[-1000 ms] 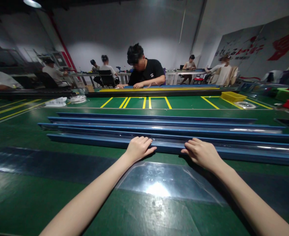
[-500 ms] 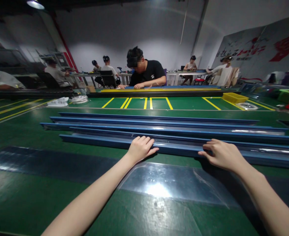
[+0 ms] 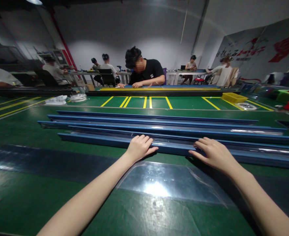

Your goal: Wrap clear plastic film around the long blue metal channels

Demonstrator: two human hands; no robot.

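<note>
A long blue channel strip (image 3: 97, 139) lies across the green table, with clear film inside it. My left hand (image 3: 139, 147) is closed over its near edge, fingers inside the channel and thumb along the front. Farther right, my right hand (image 3: 212, 151) grips the same strip, fingertips over the rim and thumb at the front wall. Behind it lie more blue strips (image 3: 110, 124), roughly parallel. Nearer to me, a flat clear film (image 3: 174, 180) rests on the table under my forearms.
A person in black (image 3: 146, 72) leans over yellow and blue strips (image 3: 159, 89) across the table. A yellow tray (image 3: 234, 97) stands at the back right, a white coil (image 3: 77, 98) at the back left. Other people sit farther off.
My right hand has moved left along the blue strip, closer to my left hand. My left hand stays at about the same place on the strip.
</note>
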